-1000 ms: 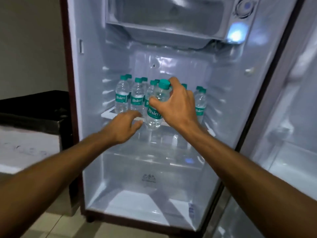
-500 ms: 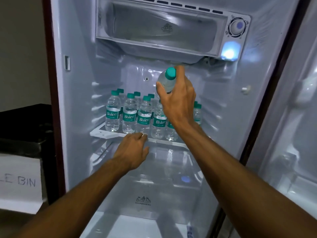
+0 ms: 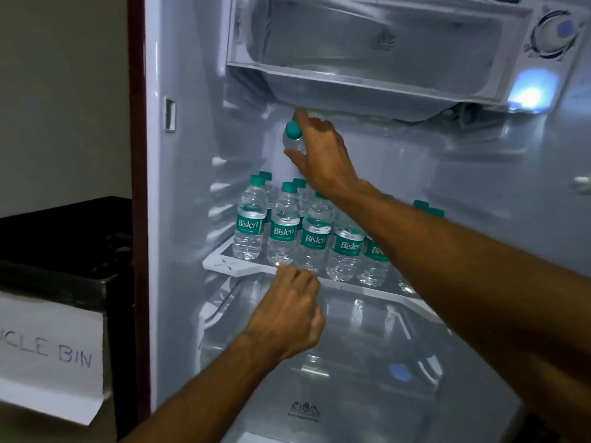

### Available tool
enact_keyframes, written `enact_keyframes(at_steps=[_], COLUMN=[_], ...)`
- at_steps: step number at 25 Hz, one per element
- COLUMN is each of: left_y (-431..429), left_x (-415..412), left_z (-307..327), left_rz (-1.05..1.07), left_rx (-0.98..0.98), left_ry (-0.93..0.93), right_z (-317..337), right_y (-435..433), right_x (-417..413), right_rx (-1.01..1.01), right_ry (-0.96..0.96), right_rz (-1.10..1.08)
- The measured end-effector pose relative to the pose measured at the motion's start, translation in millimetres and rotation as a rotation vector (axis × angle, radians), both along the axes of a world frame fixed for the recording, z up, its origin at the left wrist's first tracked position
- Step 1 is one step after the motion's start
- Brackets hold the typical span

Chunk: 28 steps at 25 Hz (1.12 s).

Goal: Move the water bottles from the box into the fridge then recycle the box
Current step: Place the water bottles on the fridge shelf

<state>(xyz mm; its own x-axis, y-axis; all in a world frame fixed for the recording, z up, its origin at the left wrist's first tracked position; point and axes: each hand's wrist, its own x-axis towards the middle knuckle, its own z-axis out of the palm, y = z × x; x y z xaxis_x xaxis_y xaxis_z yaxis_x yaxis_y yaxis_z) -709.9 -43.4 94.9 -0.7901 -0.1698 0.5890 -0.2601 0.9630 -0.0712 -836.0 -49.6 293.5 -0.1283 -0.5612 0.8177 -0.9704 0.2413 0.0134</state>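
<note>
The small clear plastic water bottle with a teal cap [image 3: 292, 139] has been carried leftward since half a second ago and is now held high above the left rear of the rows, just under the translucent white freezer compartment [image 3: 367, 43]. It is gripped around its neck and shoulder by the right hand [image 3: 323, 161], fingers and thumb wrapped round it, and is kept roughly upright. Below it, the other clear teal-capped bottles with green "Bisleri" labels [image 3: 283, 231] are stood upright in close rows on the white-framed glass shelf [image 3: 224, 262] inside the open white-lined fridge [image 3: 479, 187]. Some of these are hidden by the right forearm. The left hand [image 3: 287, 311] is held just in front of the shelf's front edge, fingers loosely bent and nothing grasped; contact with the edge cannot be told. Left of the fridge, a black bin [image 3: 64, 238] is seen, with a white paper sign [image 3: 48, 350] reading "CLE BIN" fixed to it.
</note>
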Motion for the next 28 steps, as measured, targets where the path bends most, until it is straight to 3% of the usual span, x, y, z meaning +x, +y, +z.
enact_keyframes(at_steps=[3,10,18,28], left_y=[-1.7,-5.8,-8.3,-9.4], left_x=[-6.9,-20.3,-27.3,-28.1], left_z=[-7.5,-29.7,-40.4,-43.7], left_rz=[-0.016,-0.036,-0.026,-0.045], left_rx=[-0.008,0.017,0.014,0.029], left_ry=[0.061,0.222,0.259,0.291], right_z=[16.9,26.0,22.2,13.9], right_y=[-37.8,-96.4,-128.6,-134.2], right_x=[-19.3,-53.8,-64.7,-64.6], right_rx=[0.068,0.257,0.549,0.701], right_ry=[-0.238,-0.549,-0.689,-0.652], right_rz=[0.023,-0.064,-0.154,-0.154])
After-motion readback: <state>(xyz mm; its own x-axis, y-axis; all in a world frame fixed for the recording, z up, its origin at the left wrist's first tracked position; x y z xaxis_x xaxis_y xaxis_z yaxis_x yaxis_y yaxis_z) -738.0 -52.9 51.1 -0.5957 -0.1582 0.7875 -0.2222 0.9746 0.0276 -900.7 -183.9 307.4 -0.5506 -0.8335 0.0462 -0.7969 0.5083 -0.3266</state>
